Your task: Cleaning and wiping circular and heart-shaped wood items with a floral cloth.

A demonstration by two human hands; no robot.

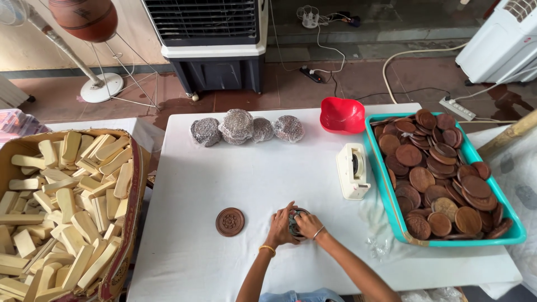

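Both my hands meet near the front edge of the white table (224, 173). My left hand (279, 226) and my right hand (309, 225) are closed around a small round disc wrapped in clear film (294, 220). A bare carved brown wooden disc (230, 221) lies flat on the table to the left of my hands. At the back of the table several wrapped disc bundles (240, 127) sit in a row.
A teal tray (386, 187) heaped with brown wooden discs stands at the right. A white tape dispenser (352, 170) and a red bowl (342, 116) lie beside it. A cardboard box (126, 246) of pale wooden blocks is at the left. Air coolers, cables and a fan stand lie beyond.
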